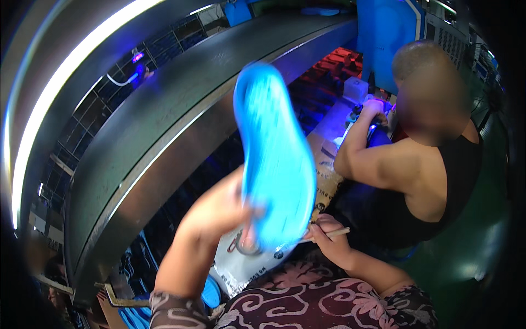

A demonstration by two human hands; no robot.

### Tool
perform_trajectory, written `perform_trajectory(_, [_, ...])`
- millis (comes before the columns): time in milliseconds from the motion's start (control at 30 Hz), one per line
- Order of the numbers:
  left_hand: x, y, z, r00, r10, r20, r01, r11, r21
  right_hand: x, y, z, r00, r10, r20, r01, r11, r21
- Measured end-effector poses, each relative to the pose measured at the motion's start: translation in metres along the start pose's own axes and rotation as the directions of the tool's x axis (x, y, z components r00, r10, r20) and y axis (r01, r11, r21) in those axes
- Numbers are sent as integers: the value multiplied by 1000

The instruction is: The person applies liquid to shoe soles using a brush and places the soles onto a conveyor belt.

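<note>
My left hand (230, 211) holds up a bright blue shoe sole (279, 159) by its lower edge, with the thumb on the near face. The sole stands almost upright in front of me and is smeared by motion. My right hand (329, 236) is closed round a thin pale stick (338, 232), which looks like a tool handle. Its far end passes toward the sole's lower right edge and is hidden there. Under the sole, a small round dish (247, 245) is partly covered by my left hand and the sole. It sits on a white printed sheet (241, 268).
A dark conveyor belt (164, 104) with a metal side rail curves along the left. Another blue sole (320, 11) lies at its far end. At the right, a co-worker (422, 164) bends over the bench. More blue soles (210, 291) lie low at the left.
</note>
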State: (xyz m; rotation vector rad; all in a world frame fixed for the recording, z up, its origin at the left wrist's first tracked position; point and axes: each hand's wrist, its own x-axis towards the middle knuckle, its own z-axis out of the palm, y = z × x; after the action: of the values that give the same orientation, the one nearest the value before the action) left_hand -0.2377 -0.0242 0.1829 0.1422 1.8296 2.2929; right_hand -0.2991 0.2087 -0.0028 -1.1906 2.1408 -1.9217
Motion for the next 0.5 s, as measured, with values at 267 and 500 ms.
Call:
perform_trajectory(267, [218, 116, -28, 696, 280, -661, -640, 658, -395, 16, 21, -15, 999, -32, -40, 33, 999, 9])
perform_trajectory(500, [38, -43, -30, 756, 359, -548, -240, 930, 278, 21, 34, -8, 995, 87, 48, -94, 984, 149])
